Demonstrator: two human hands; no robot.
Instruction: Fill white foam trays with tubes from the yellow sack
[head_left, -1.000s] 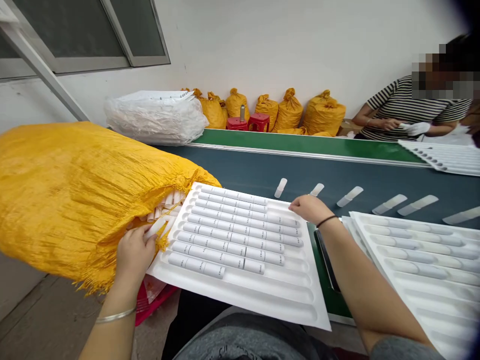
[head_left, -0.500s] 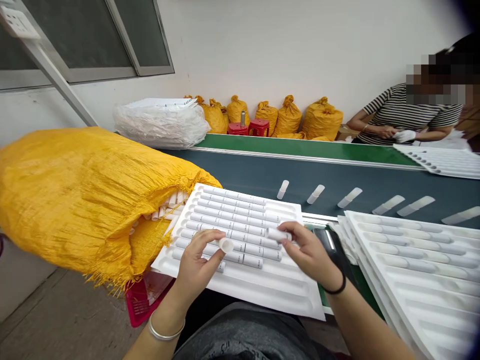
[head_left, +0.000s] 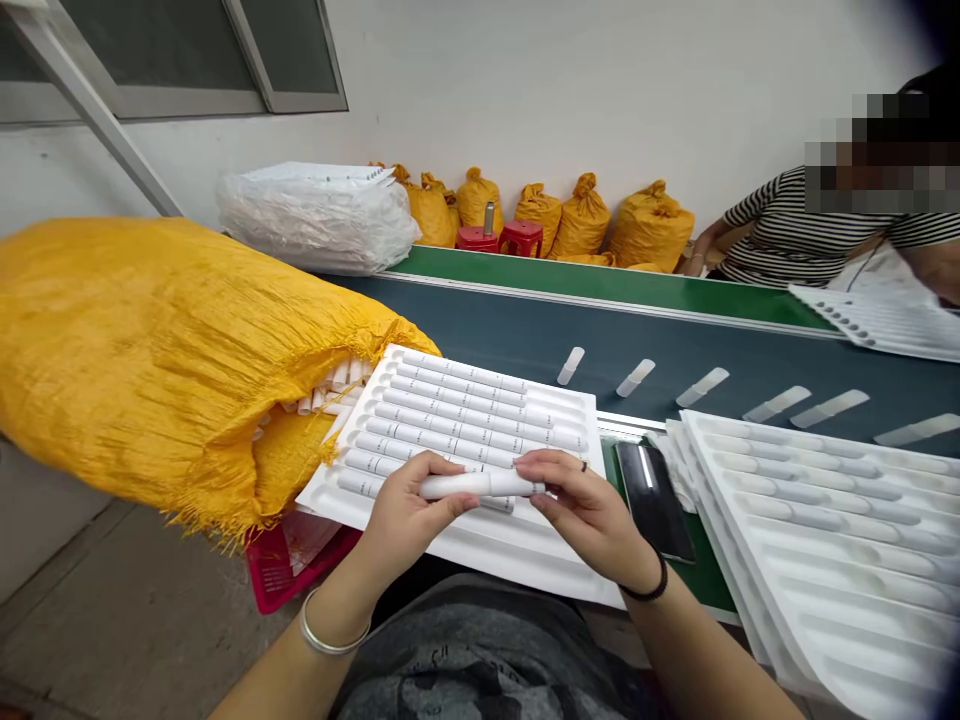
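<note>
Over a white tray [head_left: 517, 565], my left hand [head_left: 405, 515] is closed around a translucent white cap [head_left: 454, 486]. Thumb and fingers of my right hand [head_left: 589, 515] grip a short white tube [head_left: 517, 484] with small dark print. Cap and tube meet end to end in one line; whether one is pushed into the other I cannot tell. Rows of similar printed white tubes [head_left: 450, 425] lie in the tray's grooves beneath my hands, which hide part of the lower rows.
A big yellow sack [head_left: 172, 330] of white tubes gapes at the tray's left. Several capped tubes [head_left: 636, 378] stand along the dark conveyor belt [head_left: 502, 325]. At right are a black phone [head_left: 652, 490] and stacked trays [head_left: 772, 590]. A person in a striped shirt [head_left: 780, 235] sits across.
My hands have come together, bringing the cap in my left hand against the end of the tube in my right. The co-worker's arms have moved apart. My view has shifted slightly.
</note>
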